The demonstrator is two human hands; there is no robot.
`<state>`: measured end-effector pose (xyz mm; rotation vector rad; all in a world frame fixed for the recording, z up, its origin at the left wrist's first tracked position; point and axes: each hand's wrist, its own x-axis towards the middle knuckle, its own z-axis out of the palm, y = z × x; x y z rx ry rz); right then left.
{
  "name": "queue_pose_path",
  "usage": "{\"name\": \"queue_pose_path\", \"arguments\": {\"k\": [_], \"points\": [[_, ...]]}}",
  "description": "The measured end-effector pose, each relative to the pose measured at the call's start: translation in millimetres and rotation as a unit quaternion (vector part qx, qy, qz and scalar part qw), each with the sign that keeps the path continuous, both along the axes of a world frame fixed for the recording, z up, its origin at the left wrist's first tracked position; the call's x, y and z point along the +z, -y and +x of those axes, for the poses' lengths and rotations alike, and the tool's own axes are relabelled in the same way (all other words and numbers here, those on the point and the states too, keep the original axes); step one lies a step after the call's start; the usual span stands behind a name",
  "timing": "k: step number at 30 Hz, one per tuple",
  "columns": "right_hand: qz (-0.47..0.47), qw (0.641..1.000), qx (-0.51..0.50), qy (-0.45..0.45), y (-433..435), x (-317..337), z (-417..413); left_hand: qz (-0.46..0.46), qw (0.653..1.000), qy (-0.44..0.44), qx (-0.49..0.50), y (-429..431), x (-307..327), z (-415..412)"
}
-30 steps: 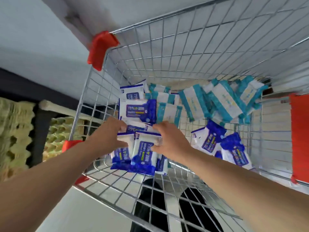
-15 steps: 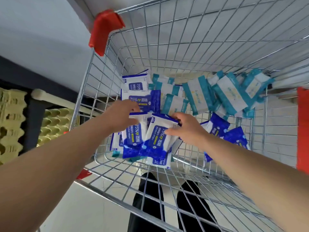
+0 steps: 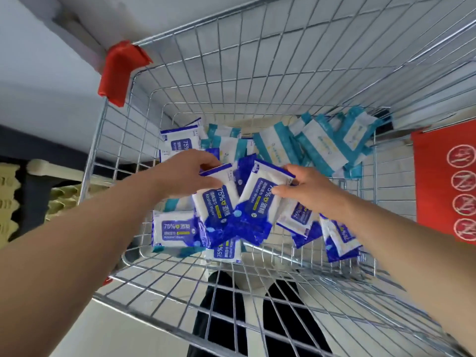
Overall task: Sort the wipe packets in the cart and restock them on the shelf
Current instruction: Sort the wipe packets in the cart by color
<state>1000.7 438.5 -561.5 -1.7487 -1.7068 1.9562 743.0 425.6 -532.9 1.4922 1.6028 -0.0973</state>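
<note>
A person's two bare arms reach down into a wire cart (image 3: pixel 257 60) of silver metal mesh.

The left hand (image 3: pixel 185 173) pinches the top edge of a blue-and-white wipe packet (image 3: pixel 216 199), with the fingers curled over the edge and the thumb below it. The right hand (image 3: pixel 306 191) grips a second blue packet (image 3: pixel 260 194) the same way, its thumb pressed on the printed face. The lower ends of the two packets overlap between the hands.

Open mesh floor lies beyond the fingertips before the far wall rises. The side walls stand well clear of both wrists.

Both held packets read "75%" and "Alcohol Wipes", with Chinese characters alongside. They are soft, glossy, pillow-shaped pouches with crimped ends.

Below the left fingers another blue packet (image 3: pixel 175 229) lies flat, with the same print. More blue packets (image 3: pixel 340 235) lie beneath the right wrist. Beyond the right fingertips, teal-and-white packets (image 3: pixel 319 148) lean in a row against the far right corner; their print is too small to read.

A red plastic corner guard (image 3: pixel 118 70) caps the rim past the left hand. A red panel (image 3: pixel 448 181) to the right of the right hand carries four white crossed-circle symbols. Outside the cart, to the left of the left forearm, are pulpy cardboard egg trays (image 3: pixel 10 202). The person's dark trouser legs (image 3: pixel 221 318) show through the near mesh.
</note>
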Motion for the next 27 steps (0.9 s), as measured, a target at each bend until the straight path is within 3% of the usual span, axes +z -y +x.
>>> {"name": "queue_pose_path", "arguments": {"k": [7, 14, 20, 23, 27], "points": [[-0.022, 0.992, -0.015, 0.125, -4.2, -15.1, 114.3, -0.046, 0.997, 0.051, -0.022, -5.7, -54.2, 107.6], [-0.032, 0.971, 0.028, 0.236, 12.0, -56.6, 155.0, -0.043, 0.998, 0.04, 0.017, 9.6, -107.2, 183.1], [-0.039, 0.974, 0.03, 0.222, 16.8, -81.1, 154.8, -0.048, 0.999, 0.017, -0.002, 5.6, -123.4, 194.8], [-0.049, 0.973, 0.051, 0.219, 19.7, -86.6, 159.2, -0.094, 0.995, 0.009, -0.028, 18.2, -126.1, 192.8], [-0.006, 0.971, 0.105, 0.217, 25.8, -83.9, 153.2, -0.113, 0.993, 0.032, -0.004, 29.8, -125.1, 189.1]]}}
